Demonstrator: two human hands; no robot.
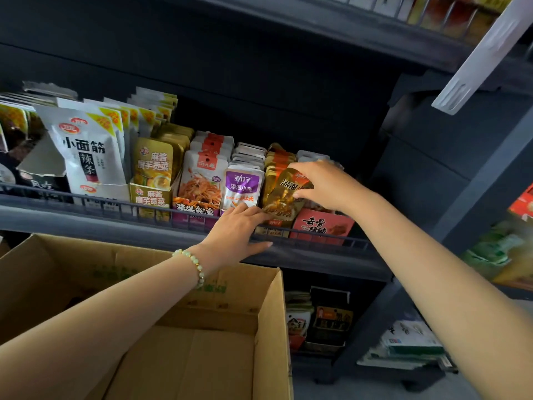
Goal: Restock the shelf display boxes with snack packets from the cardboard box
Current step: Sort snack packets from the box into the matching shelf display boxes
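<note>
A gold snack packet (284, 194) is tilted over the front of a gold display box (272, 229) on the dark shelf. My right hand (323, 183) pinches its upper right side from above. My left hand (239, 229), with a bead bracelet on the wrist, lies with straight fingers touching the packet's lower left corner at the shelf rail. An open cardboard box (268, 327) sits below my arms; its visible inside shows only bare cardboard.
Along the shelf stand display boxes of purple fish packets (242, 186), orange squid packets (202, 180), gold packets (153, 168), white spicy-strip bags (86, 151) and a red box (323, 223). A wire rail (115, 203) fronts the shelf. More goods sit on the lower shelves (317, 319).
</note>
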